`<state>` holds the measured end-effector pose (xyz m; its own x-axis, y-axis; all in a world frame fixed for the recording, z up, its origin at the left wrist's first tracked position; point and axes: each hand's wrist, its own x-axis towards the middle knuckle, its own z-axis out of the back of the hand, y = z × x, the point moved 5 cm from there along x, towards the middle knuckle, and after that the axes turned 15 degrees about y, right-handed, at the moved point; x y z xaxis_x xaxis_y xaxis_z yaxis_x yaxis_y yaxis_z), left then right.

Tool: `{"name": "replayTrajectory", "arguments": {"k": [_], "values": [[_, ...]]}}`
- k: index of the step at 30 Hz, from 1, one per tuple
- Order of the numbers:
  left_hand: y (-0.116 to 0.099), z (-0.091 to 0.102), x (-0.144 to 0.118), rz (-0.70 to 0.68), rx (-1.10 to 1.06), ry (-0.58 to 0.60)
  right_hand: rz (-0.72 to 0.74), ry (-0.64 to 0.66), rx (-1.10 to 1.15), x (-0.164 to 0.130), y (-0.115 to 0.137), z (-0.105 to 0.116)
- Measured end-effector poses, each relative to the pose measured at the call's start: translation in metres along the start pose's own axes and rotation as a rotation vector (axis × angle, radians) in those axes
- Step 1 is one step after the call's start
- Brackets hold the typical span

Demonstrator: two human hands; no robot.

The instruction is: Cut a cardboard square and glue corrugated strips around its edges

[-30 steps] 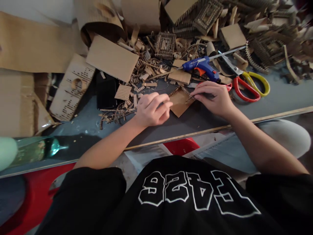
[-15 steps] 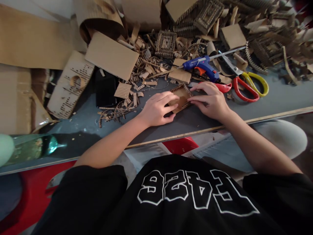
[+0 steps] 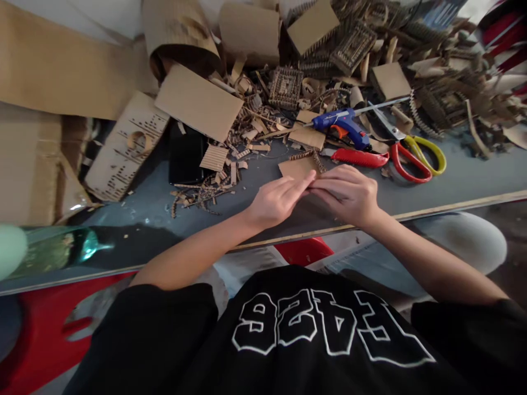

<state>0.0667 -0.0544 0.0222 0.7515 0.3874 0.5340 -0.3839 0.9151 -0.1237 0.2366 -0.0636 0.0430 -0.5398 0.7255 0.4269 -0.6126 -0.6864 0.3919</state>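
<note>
A small cardboard piece (image 3: 297, 168) with raised corrugated strips along its far and right edges lies on the grey table. My left hand (image 3: 278, 200) and my right hand (image 3: 348, 193) meet at its near side, fingertips together. Both hands are closed in a pinch. Whatever is between the fingers is hidden, and the hands cover the near part of the cardboard piece. Just beyond my right hand lies a red-handled utility knife (image 3: 360, 158). A blue glue gun (image 3: 346, 125) with a glue stick in it rests behind the knife.
Scissors with red and yellow handles (image 3: 411, 164) lie to the right. Cardboard scraps (image 3: 251, 118) and a black phone (image 3: 186, 159) are on the left, near a flat cardboard sheet (image 3: 200, 101). A green bottle (image 3: 53, 249) lies at the far left. The table's front edge (image 3: 288, 237) runs close below my hands.
My hands have come together at the cardboard piece's near side. My left hand has moved right and its spread fingers have closed. The view has shifted slightly.
</note>
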Motion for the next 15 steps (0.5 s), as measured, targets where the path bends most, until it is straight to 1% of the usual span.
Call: {"name": "replayTrajectory", "arguments": {"k": [1,2,3,5,6,7,8,9,10,11,12,13,15], "values": [[0.002,0.001,-0.002,0.009,0.012,-0.028,-0.039,-0.008,-0.010,0.004,-0.007,0.006],[0.006,0.001,-0.005,0.021,0.009,-0.042,-0.112,-0.024,-0.042,0.009,-0.020,0.014],[0.012,0.002,-0.007,0.036,-0.006,-0.046,-0.227,-0.053,-0.106,0.014,-0.037,0.023],[0.024,0.004,-0.010,0.051,-0.044,-0.034,-0.588,-0.164,-0.238,0.021,-0.081,0.041],[0.029,0.004,-0.011,0.043,-0.053,-0.017,-0.759,-0.147,-0.267,0.026,-0.102,0.045],[0.032,0.004,-0.010,0.025,-0.047,0.008,-0.890,-0.055,-0.276,0.032,-0.121,0.044],[0.033,0.004,-0.009,-0.003,-0.028,0.037,-0.974,0.067,-0.290,0.039,-0.135,0.040],[0.033,0.002,-0.008,-0.030,-0.006,0.069,-0.999,0.190,-0.309,0.046,-0.145,0.035],[0.032,0.001,-0.007,-0.049,0.019,0.097,-0.994,0.298,-0.324,0.052,-0.152,0.030],[0.031,-0.001,-0.006,-0.055,0.038,0.122,-0.972,0.372,-0.337,0.057,-0.157,0.027],[0.030,-0.004,-0.006,-0.051,0.048,0.139,-0.949,0.411,-0.344,0.060,-0.160,0.025],[0.030,-0.005,-0.005,-0.044,0.050,0.149,-0.938,0.424,-0.343,0.061,-0.164,0.024],[0.029,-0.008,-0.005,-0.041,0.049,0.166,-0.951,0.408,-0.330,0.057,-0.172,0.027]]}}
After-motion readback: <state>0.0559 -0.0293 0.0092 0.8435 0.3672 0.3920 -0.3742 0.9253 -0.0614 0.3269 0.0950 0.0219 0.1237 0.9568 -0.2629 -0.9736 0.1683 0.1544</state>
